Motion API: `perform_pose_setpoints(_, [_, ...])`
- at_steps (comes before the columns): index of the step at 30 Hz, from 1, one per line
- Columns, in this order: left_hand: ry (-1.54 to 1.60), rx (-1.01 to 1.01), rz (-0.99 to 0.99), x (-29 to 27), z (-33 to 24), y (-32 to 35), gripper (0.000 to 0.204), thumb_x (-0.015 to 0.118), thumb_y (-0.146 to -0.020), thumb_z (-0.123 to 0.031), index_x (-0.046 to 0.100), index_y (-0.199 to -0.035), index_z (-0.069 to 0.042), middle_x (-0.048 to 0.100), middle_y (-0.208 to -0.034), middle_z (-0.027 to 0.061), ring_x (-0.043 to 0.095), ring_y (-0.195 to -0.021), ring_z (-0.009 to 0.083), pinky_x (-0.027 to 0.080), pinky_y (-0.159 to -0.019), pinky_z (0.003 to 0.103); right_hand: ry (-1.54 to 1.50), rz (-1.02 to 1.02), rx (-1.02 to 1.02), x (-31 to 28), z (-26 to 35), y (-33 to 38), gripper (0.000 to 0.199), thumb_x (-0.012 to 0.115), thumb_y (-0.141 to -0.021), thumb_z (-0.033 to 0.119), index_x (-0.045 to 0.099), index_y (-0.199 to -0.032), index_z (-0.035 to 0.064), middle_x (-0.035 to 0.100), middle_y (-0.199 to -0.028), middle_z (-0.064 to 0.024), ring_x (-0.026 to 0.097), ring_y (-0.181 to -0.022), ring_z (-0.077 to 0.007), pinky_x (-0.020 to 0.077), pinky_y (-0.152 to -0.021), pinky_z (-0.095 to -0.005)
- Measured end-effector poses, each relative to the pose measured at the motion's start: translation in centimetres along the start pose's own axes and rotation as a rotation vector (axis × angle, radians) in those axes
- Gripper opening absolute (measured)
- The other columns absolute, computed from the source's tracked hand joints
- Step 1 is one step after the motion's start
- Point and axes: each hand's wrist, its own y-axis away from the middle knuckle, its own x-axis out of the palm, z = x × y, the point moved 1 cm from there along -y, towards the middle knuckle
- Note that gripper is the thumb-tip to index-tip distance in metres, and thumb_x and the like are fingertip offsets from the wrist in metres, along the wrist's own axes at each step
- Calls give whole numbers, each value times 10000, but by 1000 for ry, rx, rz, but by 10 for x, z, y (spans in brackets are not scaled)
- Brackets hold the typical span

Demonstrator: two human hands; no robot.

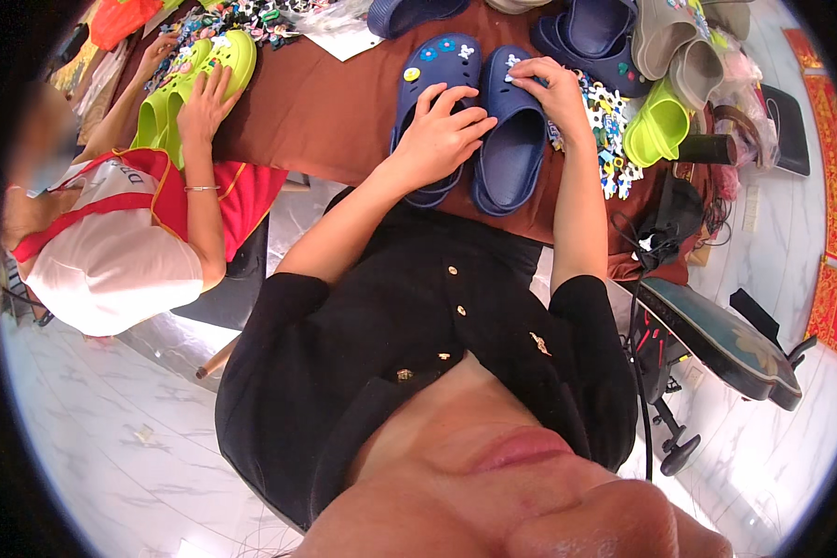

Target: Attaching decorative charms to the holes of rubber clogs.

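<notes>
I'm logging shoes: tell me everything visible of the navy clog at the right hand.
The navy clog looks like moulded foam, with a rounded, holed toe and an open foot well. It lies sole-down on the brown cloth, toe pointing away, beside a similar clog. The right hand is at a white charm on its toe; the left hand overlaps its edge, contact unclear.

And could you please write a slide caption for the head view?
Left hand over one navy clog, right hand at a white charm on the other.
</notes>
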Motion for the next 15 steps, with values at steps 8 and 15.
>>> perform_pose_setpoints(8, [3,8,8,0,0,-2,368,734,-788,-179,707,-1154,-153,639,-1152,-21,475,-1263,240,286,-1083,482,271,107,-183,-14,6,1,276,634,-779,-25,747,-1005,86,680,-1068,-64,580,-1058,-268,477,-933,-357])
perform_pose_setpoints(15, [-6,-5,15,0,0,-1,360,732,-794,-183,708,-1152,-153,643,-1149,-23,471,-1269,235,278,-1089,478,352,148,-135,-8,0,4,311,618,-792,-14,757,-1030,131,632,-1100,-59,527,-1096,-284,425,-981,-355])
